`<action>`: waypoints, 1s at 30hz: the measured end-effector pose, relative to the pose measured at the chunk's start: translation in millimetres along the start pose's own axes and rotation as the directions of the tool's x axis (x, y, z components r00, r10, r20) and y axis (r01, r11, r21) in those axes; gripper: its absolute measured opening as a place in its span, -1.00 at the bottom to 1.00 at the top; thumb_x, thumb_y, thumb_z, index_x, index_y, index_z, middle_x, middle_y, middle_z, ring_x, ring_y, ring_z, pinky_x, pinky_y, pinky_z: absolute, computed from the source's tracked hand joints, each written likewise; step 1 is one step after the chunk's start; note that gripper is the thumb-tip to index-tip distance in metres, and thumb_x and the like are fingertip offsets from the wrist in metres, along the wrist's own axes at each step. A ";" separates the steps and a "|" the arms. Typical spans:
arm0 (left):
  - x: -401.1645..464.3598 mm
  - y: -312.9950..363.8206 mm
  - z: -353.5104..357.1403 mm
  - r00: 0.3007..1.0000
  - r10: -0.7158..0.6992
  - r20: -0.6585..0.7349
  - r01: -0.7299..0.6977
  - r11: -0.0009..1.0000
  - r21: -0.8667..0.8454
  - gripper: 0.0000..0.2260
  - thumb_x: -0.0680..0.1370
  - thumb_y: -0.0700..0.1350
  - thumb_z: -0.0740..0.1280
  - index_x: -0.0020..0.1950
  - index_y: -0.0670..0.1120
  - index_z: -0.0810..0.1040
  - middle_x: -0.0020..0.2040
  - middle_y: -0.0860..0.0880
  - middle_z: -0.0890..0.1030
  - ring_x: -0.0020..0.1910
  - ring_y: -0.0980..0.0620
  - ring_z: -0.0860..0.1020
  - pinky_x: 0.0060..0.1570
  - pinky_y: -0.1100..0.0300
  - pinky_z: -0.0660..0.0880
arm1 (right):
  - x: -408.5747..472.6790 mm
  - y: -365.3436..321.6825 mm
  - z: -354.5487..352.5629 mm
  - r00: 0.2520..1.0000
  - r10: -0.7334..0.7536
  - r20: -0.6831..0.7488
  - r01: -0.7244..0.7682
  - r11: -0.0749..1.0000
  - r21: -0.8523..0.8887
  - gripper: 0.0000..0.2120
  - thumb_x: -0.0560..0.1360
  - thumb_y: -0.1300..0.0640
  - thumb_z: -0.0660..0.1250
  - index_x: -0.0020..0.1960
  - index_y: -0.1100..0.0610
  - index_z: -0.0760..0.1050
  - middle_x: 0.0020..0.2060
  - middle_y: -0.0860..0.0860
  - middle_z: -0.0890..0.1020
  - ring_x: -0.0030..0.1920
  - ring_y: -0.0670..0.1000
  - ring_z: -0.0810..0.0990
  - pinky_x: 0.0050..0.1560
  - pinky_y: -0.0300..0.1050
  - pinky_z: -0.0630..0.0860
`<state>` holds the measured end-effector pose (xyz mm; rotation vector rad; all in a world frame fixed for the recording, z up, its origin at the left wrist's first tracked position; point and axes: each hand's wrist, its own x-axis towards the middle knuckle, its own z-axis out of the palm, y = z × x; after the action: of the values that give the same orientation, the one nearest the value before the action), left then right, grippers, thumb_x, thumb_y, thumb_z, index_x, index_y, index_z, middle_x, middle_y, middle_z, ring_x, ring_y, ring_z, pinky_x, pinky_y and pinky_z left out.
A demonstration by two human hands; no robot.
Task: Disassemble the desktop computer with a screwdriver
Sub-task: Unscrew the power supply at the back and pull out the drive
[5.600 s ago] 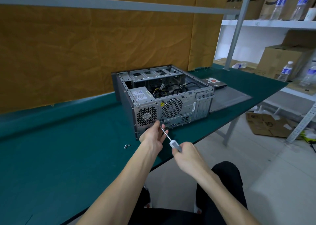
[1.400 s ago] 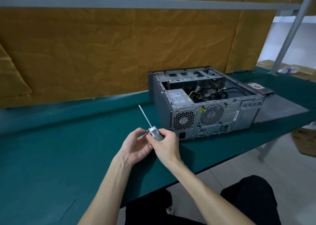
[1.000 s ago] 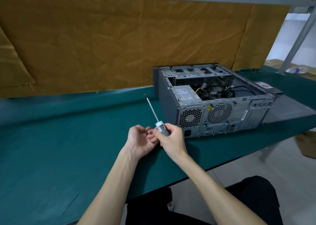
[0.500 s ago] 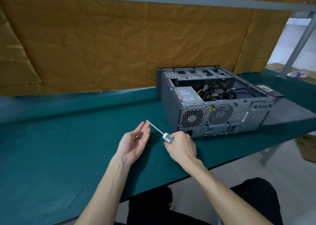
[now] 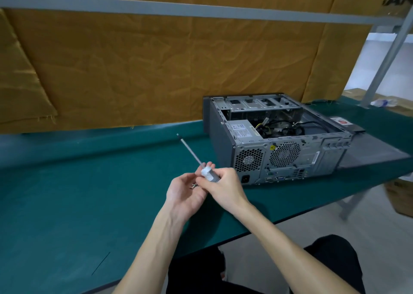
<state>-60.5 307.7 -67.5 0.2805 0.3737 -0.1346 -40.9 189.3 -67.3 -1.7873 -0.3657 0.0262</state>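
Observation:
An open grey desktop computer case (image 5: 277, 142) lies on its side on the green table (image 5: 67, 193), its rear panel with two fans facing me. My right hand (image 5: 223, 188) grips the white handle of a screwdriver (image 5: 196, 159), whose shaft points up and to the left. My left hand (image 5: 183, 195) is cupped palm up just under the right hand, with small silver screws (image 5: 194, 186) lying in the palm. Both hands hover above the table to the left of the case's rear corner.
The removed dark side panel (image 5: 371, 153) lies flat to the right of the case, with a drive (image 5: 345, 124) behind it. Brown cloth hangs behind the table. A metal shelf post (image 5: 384, 63) stands at the right. A cardboard box (image 5: 400, 197) sits on the floor.
My hands have come back together: the right hand brought the screwdriver handle over the left palm and the shaft swung upright. The left hand's fingers have curled into a cup.

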 end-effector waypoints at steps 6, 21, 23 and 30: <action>-10.3 -15.0 43.3 0.993 -0.023 -0.113 0.034 0.995 0.092 -0.75 0.68 -0.33 0.03 0.07 -0.21 0.50 -0.27 -0.04 0.49 -0.44 0.09 0.47 -0.37 0.26 0.39 | 3.9 -25.5 -67.0 0.974 -0.088 -0.209 0.103 0.993 0.064 -0.71 0.45 0.14 0.50 -0.21 0.37 0.54 -0.48 0.01 0.40 -0.41 -0.01 0.30 -0.35 -0.07 0.24; 96.3 -136.5 261.0 0.964 -0.266 0.012 0.206 0.775 0.598 -0.73 0.64 -0.34 -0.07 -0.11 -0.16 0.36 -0.32 -0.06 0.29 -0.38 0.06 0.18 -0.35 0.22 0.13 | 95.2 -14.3 -346.5 0.765 -0.067 -0.640 -0.129 0.958 -0.254 -0.78 0.44 0.02 0.45 -0.24 0.17 0.60 -0.46 -0.07 0.56 -0.40 -0.03 0.48 -0.37 -0.11 0.32; 135.6 -152.6 281.4 0.970 -0.242 0.008 0.175 0.723 0.669 -0.73 0.65 -0.35 -0.06 -0.06 -0.17 0.38 -0.28 -0.06 0.32 -0.37 0.07 0.23 -0.33 0.24 0.16 | 119.0 4.7 -371.4 0.764 -0.030 -0.645 -0.170 0.954 -0.246 -0.80 0.45 0.05 0.46 -0.19 0.19 0.63 -0.36 0.00 0.62 -0.32 0.02 0.56 -0.34 -0.11 0.37; 237.4 -189.5 320.6 0.985 -0.170 -0.011 0.107 0.574 0.812 -0.72 0.69 -0.36 -0.04 0.09 -0.24 0.46 -0.22 -0.09 0.42 -0.35 0.09 0.31 -0.33 0.25 0.18 | 188.9 80.0 -420.0 0.752 0.212 -0.624 -0.358 0.926 -0.117 -0.79 0.45 0.02 0.48 -0.25 0.14 0.59 -0.55 -0.12 0.52 -0.47 -0.04 0.50 -0.36 -0.15 0.40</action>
<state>233.5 14.3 82.7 1.1764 0.2389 -0.4806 245.9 -174.5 -4.8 -1.9553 0.3928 -0.3807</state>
